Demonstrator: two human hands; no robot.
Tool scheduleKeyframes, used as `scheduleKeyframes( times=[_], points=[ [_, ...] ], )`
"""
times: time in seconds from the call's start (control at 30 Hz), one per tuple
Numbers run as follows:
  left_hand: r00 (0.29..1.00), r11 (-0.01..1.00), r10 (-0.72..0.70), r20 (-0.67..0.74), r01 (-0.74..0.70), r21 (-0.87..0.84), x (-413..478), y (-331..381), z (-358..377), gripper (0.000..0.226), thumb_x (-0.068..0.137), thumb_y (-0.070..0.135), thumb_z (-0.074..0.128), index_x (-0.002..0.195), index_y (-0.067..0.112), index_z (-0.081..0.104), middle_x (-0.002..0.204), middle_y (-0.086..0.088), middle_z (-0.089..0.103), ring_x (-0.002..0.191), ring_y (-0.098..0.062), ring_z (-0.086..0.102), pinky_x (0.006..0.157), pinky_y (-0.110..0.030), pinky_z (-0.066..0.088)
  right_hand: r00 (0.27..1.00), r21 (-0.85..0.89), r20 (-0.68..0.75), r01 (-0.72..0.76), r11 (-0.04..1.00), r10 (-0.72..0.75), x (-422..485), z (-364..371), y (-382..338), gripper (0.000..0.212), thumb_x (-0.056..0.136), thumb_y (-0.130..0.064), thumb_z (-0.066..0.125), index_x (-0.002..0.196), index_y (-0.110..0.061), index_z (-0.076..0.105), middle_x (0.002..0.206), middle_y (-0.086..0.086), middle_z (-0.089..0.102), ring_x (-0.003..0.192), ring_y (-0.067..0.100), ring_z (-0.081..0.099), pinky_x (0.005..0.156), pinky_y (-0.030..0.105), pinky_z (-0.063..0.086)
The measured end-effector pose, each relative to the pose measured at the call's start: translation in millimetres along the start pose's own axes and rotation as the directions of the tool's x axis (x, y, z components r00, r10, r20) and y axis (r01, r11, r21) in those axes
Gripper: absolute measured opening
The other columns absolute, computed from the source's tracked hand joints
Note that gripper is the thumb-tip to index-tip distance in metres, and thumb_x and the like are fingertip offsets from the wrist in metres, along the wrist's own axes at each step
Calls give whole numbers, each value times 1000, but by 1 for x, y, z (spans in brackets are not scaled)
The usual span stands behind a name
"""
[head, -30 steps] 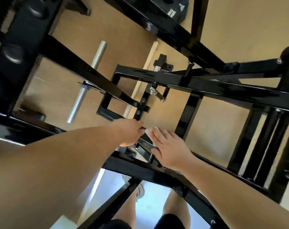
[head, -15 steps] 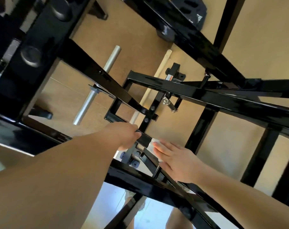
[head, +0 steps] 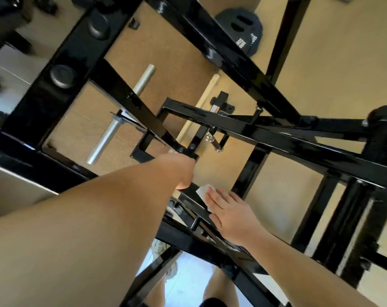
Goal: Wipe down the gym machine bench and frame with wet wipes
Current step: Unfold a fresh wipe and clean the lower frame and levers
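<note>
The right hand [head: 230, 214] has slid back along the black frame bar [head: 190, 189], opening a gap from the left hand [head: 180, 171], so that stretch looks wiped. Its fingers [head: 219, 197] lie straight and together, pressing the white wet wipe [head: 203, 192] flat on the bar, a corner showing past the fingertips. Just beyond, the left hand curls round a frame strut [head: 143, 116]; farther off lies a steel bar [head: 104, 140]

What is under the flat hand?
A white wet wipe, pressed onto a black frame bar. Only its corner peeks out; the right hand covers the rest.
</note>
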State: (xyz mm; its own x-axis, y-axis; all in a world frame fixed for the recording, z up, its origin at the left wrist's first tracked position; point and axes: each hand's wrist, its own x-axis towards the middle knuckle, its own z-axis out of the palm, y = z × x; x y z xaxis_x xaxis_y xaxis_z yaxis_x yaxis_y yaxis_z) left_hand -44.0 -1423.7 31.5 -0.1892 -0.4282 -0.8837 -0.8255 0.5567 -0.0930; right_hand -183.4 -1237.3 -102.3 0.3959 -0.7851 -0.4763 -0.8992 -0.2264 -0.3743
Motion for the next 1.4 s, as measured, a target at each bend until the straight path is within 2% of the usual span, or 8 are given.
scheduleKeyframes(
  times=[0.17,0.43,0.6,0.73,0.93,1.1,1.23,1.4],
  points=[
    [981,982,160,-108,-169,-79,-59,51,-46,44,108,34,37,149,17,41,140,-13,55,114,-30,57,88,-39,50,993,-9,5,-114,993,114,-119,-18,28,59,104,-42,27,160,-22,33,167,-1,27,144,20,47,112,41,45],
    [916,873,395,-69,-398,-281,-185,114,-38,49,109,40,39,154,21,38,156,-6,43,138,-29,44,114,-40,37,941,-94,247,-214,972,231,-236,-50,33,71,109,-20,37,162,-27,-11,166,-7,-23,159,17,-3,130,39,10],
    [911,865,399,-104,-411,-289,-251,94,-40,50,108,45,41,154,26,40,153,-3,47,134,-30,49,106,-37,44,838,98,348,-479,873,420,-247,-124,-15,36,109,-35,32,130,-23,59,130,4,66,114,28,65,94,42,56],
    [894,852,289,-342,-404,-334,-295,42,-38,42,106,46,43,143,29,50,137,1,60,122,-23,58,100,-41,52,811,616,166,-529,584,561,-204,-197,-78,53,109,-52,26,134,-24,63,103,7,72,96,24,67,93,36,52],
    [669,785,47,-742,-484,-387,-330,-52,-39,30,104,35,47,120,19,66,113,1,71,105,-19,65,93,-42,55,879,893,8,-221,393,476,-132,-297,-216,48,109,-53,32,139,-26,57,137,-2,62,132,18,53,108,32,41],
    [413,765,-10,-911,-583,-272,-349,-138,-20,36,103,20,51,137,21,63,142,7,60,132,-10,53,111,-23,40,863,934,-153,-32,355,482,-92,-346,-289,44,110,-48,34,141,-29,59,122,-15,66,109,0,60,93,24,44],
    [171,754,-153,-973,-616,-227,-355,-192,-3,36,98,7,55,132,14,67,142,1,60,135,-10,51,115,-23,38,853,779,-426,178,601,301,-75,-368,-332,46,112,-38,32,156,-31,41,153,-24,45,139,-13,37,117,17,30],
    [209,679,-421,-883,-573,-459,-361,-237,15,42,97,2,52,137,13,61,145,-1,58,137,-12,49,114,-26,39,913,-14,-405,-58,998,47,-34,-358,-366,68,106,-54,5,161,-20,-16,168,-3,-23,154,10,-24,129,38,-6]
  ],
)
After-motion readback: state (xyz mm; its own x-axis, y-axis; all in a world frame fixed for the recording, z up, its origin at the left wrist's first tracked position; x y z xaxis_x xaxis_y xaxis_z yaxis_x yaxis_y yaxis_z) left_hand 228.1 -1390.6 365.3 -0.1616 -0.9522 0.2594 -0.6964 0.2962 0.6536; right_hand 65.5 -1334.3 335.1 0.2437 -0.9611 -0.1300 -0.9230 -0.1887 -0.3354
